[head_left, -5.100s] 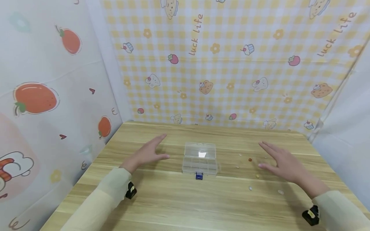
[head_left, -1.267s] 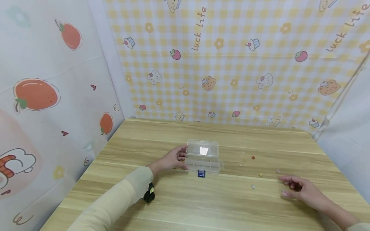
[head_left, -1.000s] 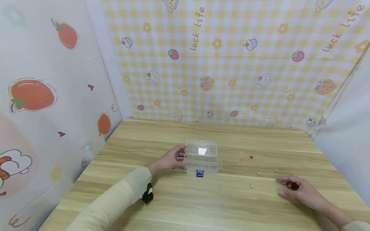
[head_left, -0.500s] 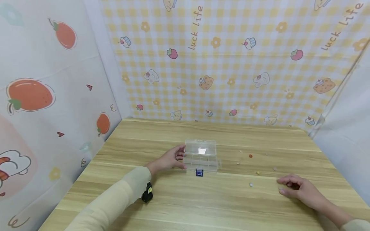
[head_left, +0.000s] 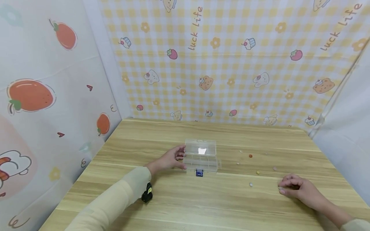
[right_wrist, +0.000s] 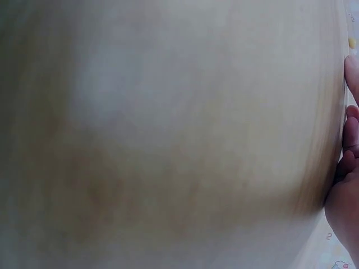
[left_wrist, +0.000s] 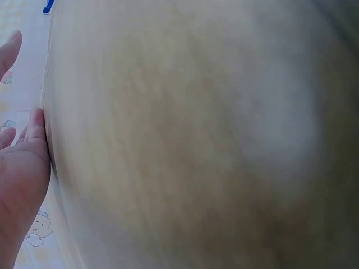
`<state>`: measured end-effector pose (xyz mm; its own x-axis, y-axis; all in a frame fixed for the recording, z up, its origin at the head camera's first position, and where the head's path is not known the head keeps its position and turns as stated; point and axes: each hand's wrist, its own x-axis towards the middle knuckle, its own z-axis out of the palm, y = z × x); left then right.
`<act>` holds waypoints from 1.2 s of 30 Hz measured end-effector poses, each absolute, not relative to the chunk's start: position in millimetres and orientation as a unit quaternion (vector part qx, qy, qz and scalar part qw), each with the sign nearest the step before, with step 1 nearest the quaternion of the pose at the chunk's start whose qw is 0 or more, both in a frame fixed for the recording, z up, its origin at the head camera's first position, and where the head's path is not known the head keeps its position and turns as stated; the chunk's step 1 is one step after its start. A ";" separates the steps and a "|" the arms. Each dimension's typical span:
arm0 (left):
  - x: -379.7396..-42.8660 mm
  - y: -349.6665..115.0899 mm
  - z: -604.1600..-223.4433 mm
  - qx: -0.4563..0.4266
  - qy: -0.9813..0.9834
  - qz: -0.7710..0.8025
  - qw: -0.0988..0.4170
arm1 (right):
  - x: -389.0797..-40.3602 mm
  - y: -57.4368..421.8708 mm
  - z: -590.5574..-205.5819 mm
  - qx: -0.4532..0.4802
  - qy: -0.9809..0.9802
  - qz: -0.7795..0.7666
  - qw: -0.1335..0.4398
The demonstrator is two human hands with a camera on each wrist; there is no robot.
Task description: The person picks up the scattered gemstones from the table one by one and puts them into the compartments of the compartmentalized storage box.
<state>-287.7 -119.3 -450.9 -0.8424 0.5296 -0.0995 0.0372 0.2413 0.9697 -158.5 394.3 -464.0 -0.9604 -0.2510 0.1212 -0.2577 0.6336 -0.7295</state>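
Note:
A clear plastic compartment box (head_left: 204, 164) stands on the wooden table with its lid raised at the back and a blue latch (head_left: 199, 173) at the front. My left hand (head_left: 168, 159) holds the box's left end, thumb at the front corner and fingers farther back. At the right, my right hand (head_left: 300, 189) rests low on the table and pinches a small pale pebble (head_left: 280, 188) between thumb and fingertips. Each wrist view catches only part of its hand at the edge, the left hand (left_wrist: 22, 162) and the right hand (right_wrist: 348, 168), beside blurred tabletop.
Several small pebbles lie between box and right hand: a red-brown one (head_left: 250, 156), a yellow one (head_left: 258, 172), a pinkish one (head_left: 275, 168), a whitish one (head_left: 251, 184) and other pale ones. Printed cloth (head_left: 231, 64) hangs behind the table (head_left: 173, 205).
From hovering, my left hand has moved right onto the box, and my right hand has come down to the table. Lately its thumb and fingertips have drawn together on the pale pebble.

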 end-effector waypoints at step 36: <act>-287.2 -118.8 -451.0 0.177 0.767 0.582 0.204 | -166.8 373.2 -441.6 0.060 -0.920 0.388 0.002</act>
<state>-287.2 -118.8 -451.0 -0.8543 0.5087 -0.1071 0.0332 0.2590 0.9653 -166.8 373.2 -441.6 -0.9928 -0.1089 0.0499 -0.1118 0.6924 -0.7128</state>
